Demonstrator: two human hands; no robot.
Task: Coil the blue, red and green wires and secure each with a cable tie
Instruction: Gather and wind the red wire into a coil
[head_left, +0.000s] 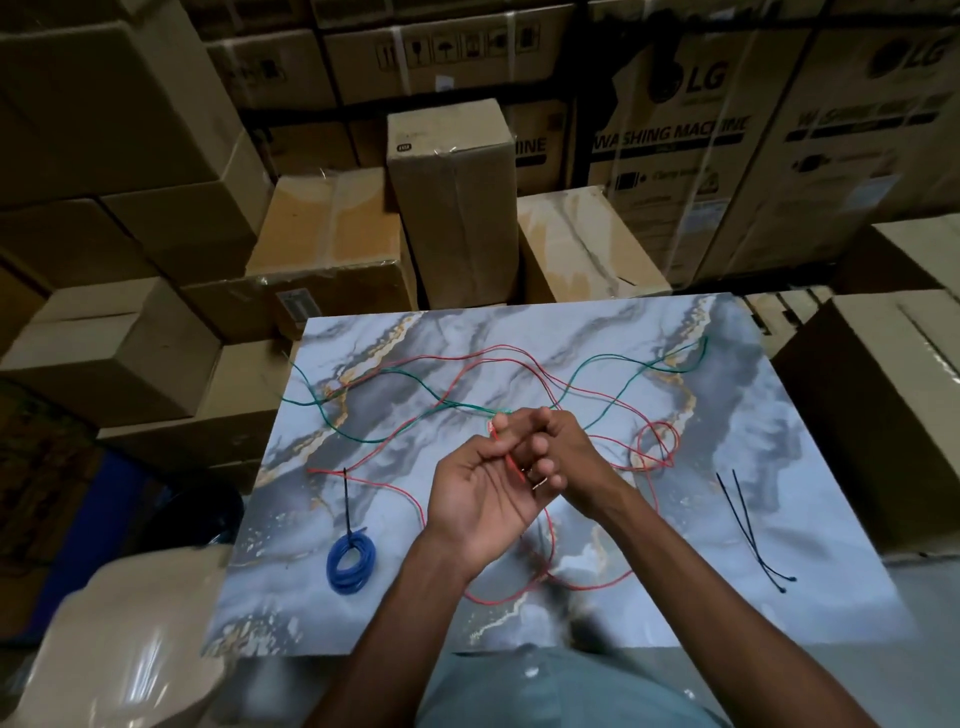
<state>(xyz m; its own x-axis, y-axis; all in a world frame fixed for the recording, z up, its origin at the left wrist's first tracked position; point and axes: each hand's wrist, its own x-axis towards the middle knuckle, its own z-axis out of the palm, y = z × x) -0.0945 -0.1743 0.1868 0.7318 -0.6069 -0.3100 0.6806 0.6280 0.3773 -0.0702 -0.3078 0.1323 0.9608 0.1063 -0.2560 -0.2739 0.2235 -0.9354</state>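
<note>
Where the left hand (480, 499) and right hand (563, 457) meet above the marble-patterned board (727, 571), the red wire (452, 366) disappears between the fingers, so just how each hand grips it cannot be told, and the part of the wire passing beneath the forearms is hidden. Behind the hands, the near end of the green wire (597, 366) is covered by the fingertips. Beyond the board's far edge, the cardboard boxes (452, 208) run past the picture's top and sides, and their smaller print is too blurred to read.
</note>
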